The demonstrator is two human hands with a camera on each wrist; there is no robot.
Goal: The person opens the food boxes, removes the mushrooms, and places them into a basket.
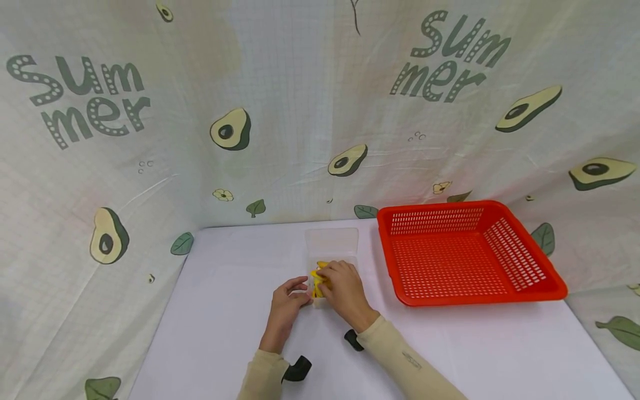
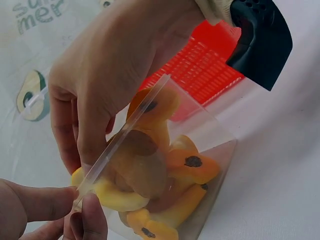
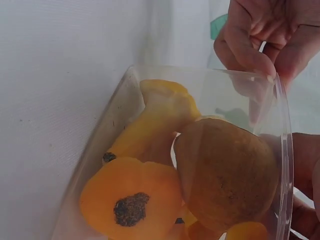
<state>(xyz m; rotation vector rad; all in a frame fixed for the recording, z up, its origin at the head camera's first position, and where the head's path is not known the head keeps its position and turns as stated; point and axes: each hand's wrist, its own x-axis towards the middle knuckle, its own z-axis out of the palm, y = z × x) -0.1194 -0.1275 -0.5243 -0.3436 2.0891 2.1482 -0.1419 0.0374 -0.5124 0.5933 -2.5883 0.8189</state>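
A clear plastic box with its lid [image 1: 331, 241] folded back sits on the white table. Inside lie several yellow-orange mushrooms [image 3: 131, 200] with dark stem ends, and a large brown cap [image 3: 227, 172] presses near one wall. My left hand [image 1: 285, 312] is at the box's near-left corner, pinching its rim [image 2: 125, 132] between thumb and finger. From above, my right hand [image 1: 345, 286] reaches into the box with bent fingers, gripping a yellow mushroom [image 2: 120, 196]. The box wall and the hand partly hide its fingertips.
To the right of the box stands a red plastic basket [image 1: 450, 264] with perforated sides. A white cloth with avocado prints [image 1: 230, 129] hangs behind the table. Black wrist mounts [image 1: 298, 369] are beside both sleeves.
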